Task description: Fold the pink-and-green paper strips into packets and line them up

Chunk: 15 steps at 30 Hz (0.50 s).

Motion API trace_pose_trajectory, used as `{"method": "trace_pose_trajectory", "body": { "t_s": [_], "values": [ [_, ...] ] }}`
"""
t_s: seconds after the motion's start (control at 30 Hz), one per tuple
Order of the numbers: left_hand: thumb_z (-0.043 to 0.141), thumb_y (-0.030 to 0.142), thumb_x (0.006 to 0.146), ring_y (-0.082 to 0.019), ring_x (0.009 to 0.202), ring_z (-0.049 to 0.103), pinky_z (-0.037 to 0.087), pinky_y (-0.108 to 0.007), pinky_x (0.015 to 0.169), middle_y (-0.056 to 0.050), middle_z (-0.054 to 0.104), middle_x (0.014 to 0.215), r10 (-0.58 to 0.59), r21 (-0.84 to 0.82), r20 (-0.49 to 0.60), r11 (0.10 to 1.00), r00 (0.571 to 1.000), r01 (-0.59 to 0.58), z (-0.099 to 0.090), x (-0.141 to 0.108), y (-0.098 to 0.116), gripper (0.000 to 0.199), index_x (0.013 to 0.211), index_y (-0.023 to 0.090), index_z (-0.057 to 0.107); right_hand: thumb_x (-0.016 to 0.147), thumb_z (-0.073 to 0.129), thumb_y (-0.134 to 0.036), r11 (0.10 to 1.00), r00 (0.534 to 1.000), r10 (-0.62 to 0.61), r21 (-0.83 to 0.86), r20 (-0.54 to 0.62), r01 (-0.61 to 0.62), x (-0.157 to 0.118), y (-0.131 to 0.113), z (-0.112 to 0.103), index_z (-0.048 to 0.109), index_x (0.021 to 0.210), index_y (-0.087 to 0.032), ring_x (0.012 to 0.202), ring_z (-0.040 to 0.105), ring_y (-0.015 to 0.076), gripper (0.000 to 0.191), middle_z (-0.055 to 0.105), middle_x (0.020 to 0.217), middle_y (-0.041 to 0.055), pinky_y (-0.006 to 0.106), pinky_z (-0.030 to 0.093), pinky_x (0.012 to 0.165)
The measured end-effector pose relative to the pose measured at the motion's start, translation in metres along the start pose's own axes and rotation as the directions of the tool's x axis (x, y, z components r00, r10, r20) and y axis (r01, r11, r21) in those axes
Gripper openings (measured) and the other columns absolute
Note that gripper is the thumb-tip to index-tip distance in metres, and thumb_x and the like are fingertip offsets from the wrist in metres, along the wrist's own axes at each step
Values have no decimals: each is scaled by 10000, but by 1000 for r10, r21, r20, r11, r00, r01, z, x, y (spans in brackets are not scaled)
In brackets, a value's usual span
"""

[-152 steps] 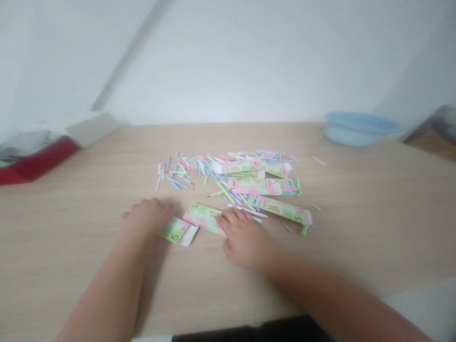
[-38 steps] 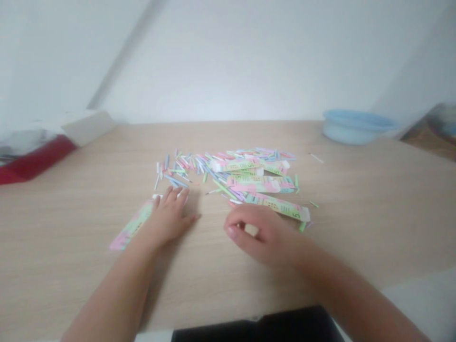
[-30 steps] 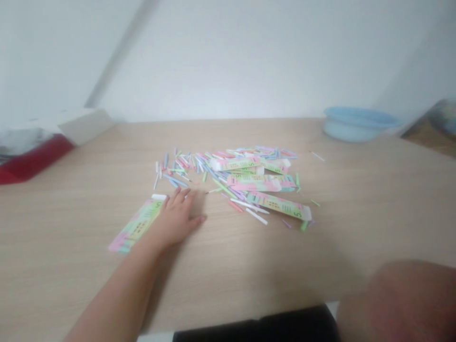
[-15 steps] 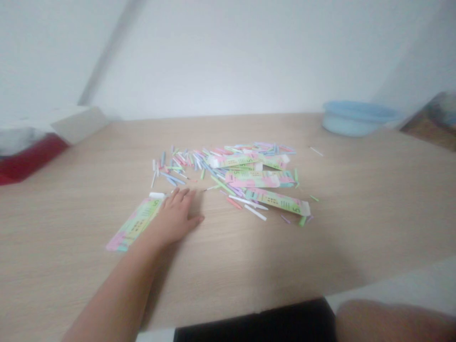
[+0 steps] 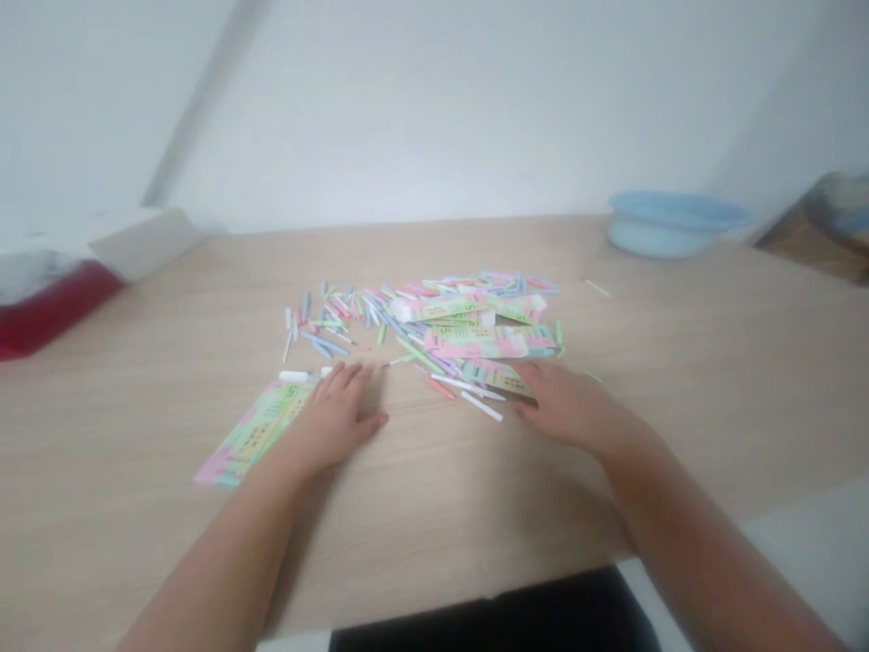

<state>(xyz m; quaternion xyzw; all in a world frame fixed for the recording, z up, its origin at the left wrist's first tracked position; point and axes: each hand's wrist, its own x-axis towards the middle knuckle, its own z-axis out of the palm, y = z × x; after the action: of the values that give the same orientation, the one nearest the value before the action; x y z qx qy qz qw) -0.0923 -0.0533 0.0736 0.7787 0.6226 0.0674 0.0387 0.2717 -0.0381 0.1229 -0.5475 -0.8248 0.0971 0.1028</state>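
My left hand (image 5: 343,405) lies palm down on the table with its fingers stretched and thumb apart. It partly covers a flat pink-and-green printed carton (image 5: 254,430). White ends show near its fingertips. My right hand (image 5: 570,398) is over the right end of a similar carton (image 5: 495,374), thumb on the near side and fingers across the top. That carton's right part is hidden under the hand. Behind it lie another carton (image 5: 485,341) and several more. Around and beneath them is a heap of slim pastel sticks (image 5: 407,335), too blurred to identify; white sticks (image 5: 481,406) lie in front.
A light blue basin (image 5: 672,235) stands at the back right, near a brown object (image 5: 818,231) at the edge. At the left is a red-and-white open box (image 5: 61,303). The wooden table (image 5: 434,534) meets the wall behind.
My right hand has come up from the lower right onto the front carton. My left hand stays on the table in nearly the same place; the view has shifted slightly.
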Motion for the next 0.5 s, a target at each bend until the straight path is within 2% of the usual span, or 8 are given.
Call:
{"method": "trace_pose_trajectory", "body": {
  "t_s": [0.03,0.1,0.2,0.3,0.4,0.47,0.5],
  "values": [
    [600,512,888,-430,1546,216,249,-562,1245,-204,352,1637,0,-3,-12,1000,1000,0,1,0,2,847,1587,105,349,896,632,-302,993,996,49,-115,80,-40,7,7,8,603,1327,-149,1173,621,370,458,648,1310,203,479,481,957],
    [612,505,884,-440,1546,204,252,-588,1235,-210,342,1640,5,-14,-44,1000,999,-6,4,2,6,837,1581,115,361,926,584,-317,967,983,121,-238,138,-86,14,17,19,585,1338,-125,1181,623,381,455,641,1312,225,480,477,955],
    [622,511,887,-438,1548,200,261,-622,1220,-208,336,1643,39,-43,-89,998,995,-43,7,4,12,827,1581,147,358,943,534,-279,960,985,119,-270,127,-81,20,19,22,567,1341,-133,1132,651,364,426,667,1257,206,448,486,912],
    [609,540,910,-412,1559,185,259,-607,1229,-202,333,1645,96,-84,-141,990,985,-109,7,5,18,818,1582,156,345,937,521,-214,969,996,75,-240,55,-60,20,9,8,583,1289,-142,1081,666,336,365,675,1220,190,403,486,863],
    [584,548,941,-376,1574,153,239,-583,1246,-183,309,1660,144,-153,-220,972,965,-180,3,3,24,778,1577,170,346,978,502,-265,996,998,59,-61,-36,-61,14,-10,-10,636,1134,-169,993,680,295,227,692,1136,159,357,488,793],
    [598,540,944,-356,1579,144,206,-573,1261,-161,298,1671,141,-249,-271,945,952,-210,0,1,30,771,1581,190,342,976,550,-372,979,994,88,191,-63,-75,12,-25,-15,645,1066,-191,887,683,272,223,710,1009,115,346,496,731],
    [613,539,939,-350,1579,150,185,-570,1268,-149,291,1677,119,-326,-285,921,951,-213,-1,0,33,776,1584,203,341,958,586,-418,933,990,116,350,-78,-81,12,-33,-14,643,1079,-203,853,680,264,253,714,969,94,349,503,713]
  ]
}}
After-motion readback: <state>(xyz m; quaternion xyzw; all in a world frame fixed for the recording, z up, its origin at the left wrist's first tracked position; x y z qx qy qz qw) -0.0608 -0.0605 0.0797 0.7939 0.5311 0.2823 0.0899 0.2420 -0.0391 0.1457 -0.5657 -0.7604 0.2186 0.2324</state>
